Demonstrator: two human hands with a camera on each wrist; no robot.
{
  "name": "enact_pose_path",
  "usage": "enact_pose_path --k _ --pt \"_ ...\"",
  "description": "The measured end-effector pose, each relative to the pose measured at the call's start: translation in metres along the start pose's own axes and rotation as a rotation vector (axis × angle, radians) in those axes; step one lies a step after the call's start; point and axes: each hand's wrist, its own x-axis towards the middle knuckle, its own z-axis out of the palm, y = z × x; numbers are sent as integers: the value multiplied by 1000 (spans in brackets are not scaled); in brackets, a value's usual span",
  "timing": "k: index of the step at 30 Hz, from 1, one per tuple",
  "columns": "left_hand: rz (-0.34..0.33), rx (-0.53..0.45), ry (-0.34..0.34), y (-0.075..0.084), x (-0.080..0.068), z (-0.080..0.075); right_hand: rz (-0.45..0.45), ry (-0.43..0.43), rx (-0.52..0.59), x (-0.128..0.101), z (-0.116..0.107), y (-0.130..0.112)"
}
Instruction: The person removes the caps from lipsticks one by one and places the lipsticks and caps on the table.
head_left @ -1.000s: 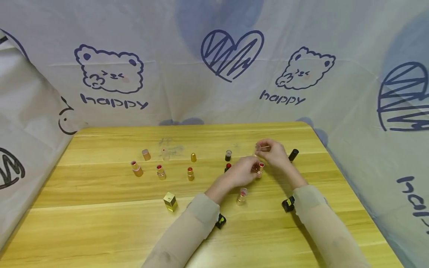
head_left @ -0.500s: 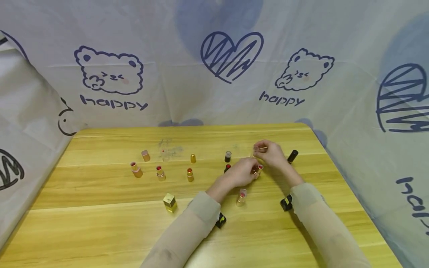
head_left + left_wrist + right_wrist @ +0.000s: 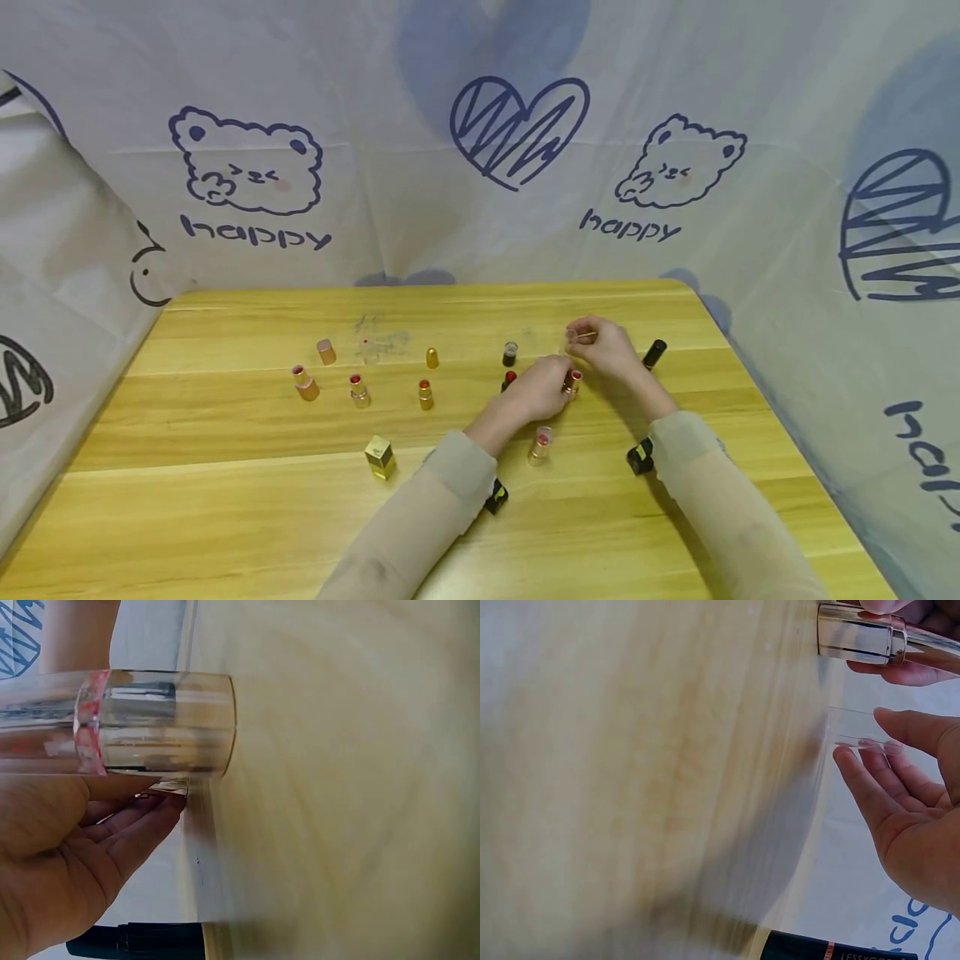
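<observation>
Holding the lipstick (image 3: 573, 382) in our left hand (image 3: 542, 390), our right hand (image 3: 603, 346) pinching its clear cap (image 3: 853, 726) above the counter (image 3: 225, 500).

A wooden table (image 3: 225, 500) fills the lower frame. At its centre-left stand open lipsticks (image 3: 359, 389) and caps (image 3: 326, 351). A gold cap (image 3: 380, 457) sits lower, a black tube (image 3: 654, 354) at centre-right.

Gold square cap (image 3: 380, 456), black tube (image 3: 654, 353), perhaps lipstick, wooden table (image 3: 225, 500)
</observation>
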Motion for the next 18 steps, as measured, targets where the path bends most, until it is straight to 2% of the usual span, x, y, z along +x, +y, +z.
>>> enact_pose_path --k 6,10,14,18 --pt "-14 5 6 3 -2 0 -11 -1 1 -3 -2 -3" --pt "-20 -23 5 7 -5 -3 -28 29 20 -7 -4 -8" --pt "-3 -78 31 11 -9 -9 -65 101 84 -12 -7 -14" --pt "54 -121 79 13 -14 -15 -135 201 165 -20 -11 -18"
